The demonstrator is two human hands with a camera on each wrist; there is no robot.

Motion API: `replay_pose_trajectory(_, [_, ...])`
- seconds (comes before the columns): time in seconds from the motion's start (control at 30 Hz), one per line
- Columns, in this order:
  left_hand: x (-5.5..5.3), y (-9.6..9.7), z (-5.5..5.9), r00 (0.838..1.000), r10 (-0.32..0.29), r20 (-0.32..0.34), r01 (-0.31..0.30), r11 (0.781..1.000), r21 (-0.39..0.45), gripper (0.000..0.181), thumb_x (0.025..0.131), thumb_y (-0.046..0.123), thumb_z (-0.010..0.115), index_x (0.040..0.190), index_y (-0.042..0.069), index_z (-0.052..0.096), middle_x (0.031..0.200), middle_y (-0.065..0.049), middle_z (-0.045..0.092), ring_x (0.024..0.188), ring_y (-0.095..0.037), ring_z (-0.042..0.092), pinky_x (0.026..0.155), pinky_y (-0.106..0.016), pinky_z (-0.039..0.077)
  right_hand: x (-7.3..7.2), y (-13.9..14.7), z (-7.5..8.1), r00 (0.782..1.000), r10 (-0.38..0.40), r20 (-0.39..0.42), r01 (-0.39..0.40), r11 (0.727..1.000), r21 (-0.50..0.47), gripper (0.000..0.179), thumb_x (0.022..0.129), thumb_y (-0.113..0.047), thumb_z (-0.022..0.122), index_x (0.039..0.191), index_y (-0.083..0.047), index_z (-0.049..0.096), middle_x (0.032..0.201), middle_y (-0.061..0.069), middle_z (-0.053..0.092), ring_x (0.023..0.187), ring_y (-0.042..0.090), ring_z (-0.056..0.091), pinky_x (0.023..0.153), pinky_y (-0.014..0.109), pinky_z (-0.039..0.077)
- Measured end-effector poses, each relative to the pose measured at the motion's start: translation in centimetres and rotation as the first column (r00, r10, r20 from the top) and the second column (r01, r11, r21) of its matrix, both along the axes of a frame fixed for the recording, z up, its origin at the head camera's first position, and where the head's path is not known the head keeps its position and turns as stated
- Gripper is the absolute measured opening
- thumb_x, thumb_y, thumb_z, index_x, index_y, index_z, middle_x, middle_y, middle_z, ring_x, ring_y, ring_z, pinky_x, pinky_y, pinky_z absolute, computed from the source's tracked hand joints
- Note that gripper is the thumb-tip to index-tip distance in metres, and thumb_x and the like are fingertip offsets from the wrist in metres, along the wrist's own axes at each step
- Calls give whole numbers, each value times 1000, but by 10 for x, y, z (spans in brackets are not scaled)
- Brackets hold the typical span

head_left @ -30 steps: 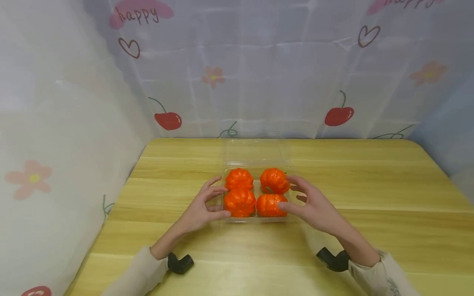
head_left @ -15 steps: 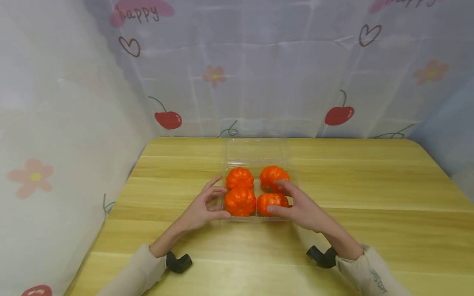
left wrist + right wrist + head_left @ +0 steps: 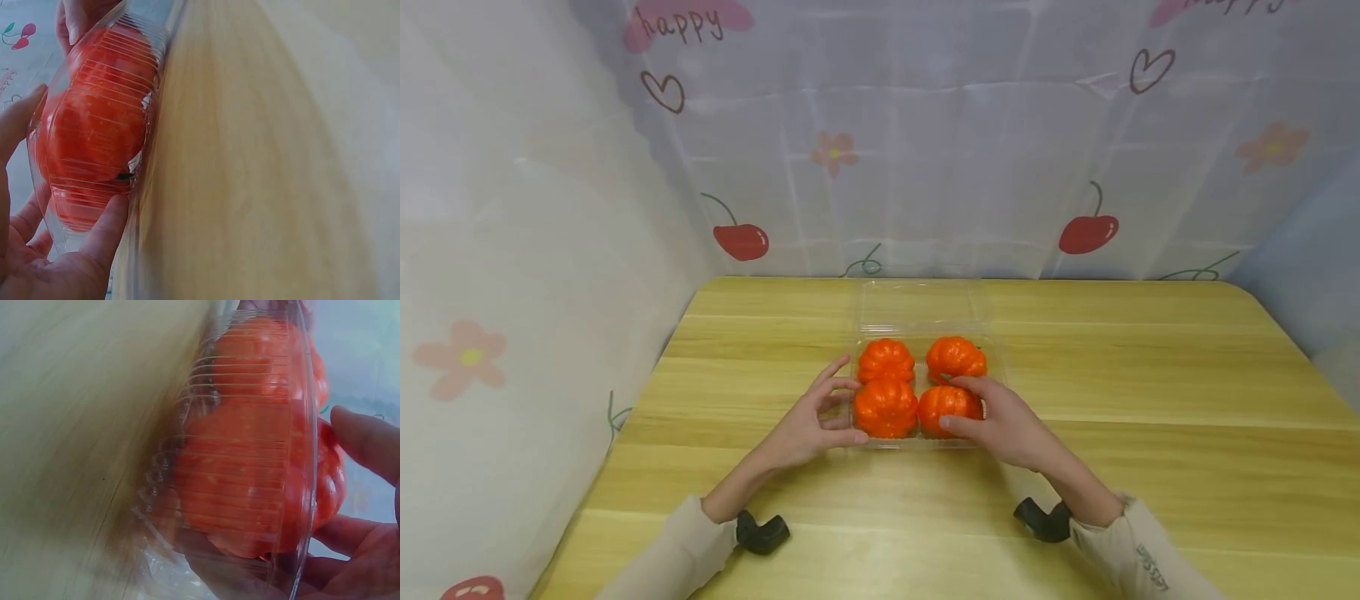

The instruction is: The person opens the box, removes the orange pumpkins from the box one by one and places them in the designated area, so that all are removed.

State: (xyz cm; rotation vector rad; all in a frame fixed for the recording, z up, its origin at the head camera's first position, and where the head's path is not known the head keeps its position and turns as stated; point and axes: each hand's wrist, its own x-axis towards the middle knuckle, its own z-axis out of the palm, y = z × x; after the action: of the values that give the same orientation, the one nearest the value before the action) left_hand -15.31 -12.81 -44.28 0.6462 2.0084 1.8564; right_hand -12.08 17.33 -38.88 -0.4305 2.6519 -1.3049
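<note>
A clear plastic clamshell box (image 3: 917, 444) holds several small orange toy pumpkins, two by two. My left hand (image 3: 805, 427) grips the box's left side, with the thumb at the front left corner and the fingers spread along the left wall. In the left wrist view its thumb lies against the ribbed plastic. My right hand (image 3: 1015, 427) reaches over the right rim and grips the near right pumpkin (image 3: 942, 407), thumb in front and fingers behind. Behind that one sits the far right pumpkin (image 3: 957, 357). On the left are the far pumpkin (image 3: 885, 360) and the near pumpkin (image 3: 886, 408).
The box's transparent lid (image 3: 921, 304) is folded back flat toward the wall. Underneath is a wooden table (image 3: 1150, 375). A printed curtain (image 3: 955, 167) hangs at the table's back edge. Black wrist mounts (image 3: 762, 533) sit at both sleeves.
My right hand has moved left from the box's right rim onto the near right pumpkin, which has turned slightly. The left hand has stayed at the box's left side.
</note>
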Motion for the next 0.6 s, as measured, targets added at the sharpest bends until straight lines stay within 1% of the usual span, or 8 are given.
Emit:
replay_pose_trajectory(0.07, [0, 0, 1, 1000, 0, 2, 0, 1000, -3, 61, 79, 5, 83, 132, 5, 52, 163, 7, 7, 131, -37, 45, 95, -38, 51, 0, -1, 0, 1000, -4, -13, 5, 1000, 22, 57, 91, -27, 73, 133, 7, 55, 133, 21, 56, 121, 38, 51, 102, 55, 41])
replay_pose_trajectory(0.23, [0, 0, 0, 1000, 2, -1, -2, 1000, -2, 60, 79, 3, 82, 132, 5, 52, 163, 7, 7, 130, -37, 45, 95, -38, 51, 2, -1, 0, 999, -7, -35, 9, 999, 37, 55, 91, -27, 73, 132, 6, 56, 132, 21, 56, 122, 40, 50, 104, 58, 38])
replay_pose_trajectory(0.6, [0, 0, -1, 1000, 6, -13, -6, 1000, -13, 59, 80, 5, 82, 131, 6, 53, 163, 6, 7, 128, -37, 47, 94, -37, 51, 5, 0, -2, 999, -19, -41, 20, 1000, 17, 52, 90, -25, 73, 130, 4, 57, 131, 20, 57, 119, 38, 52, 101, 56, 42])
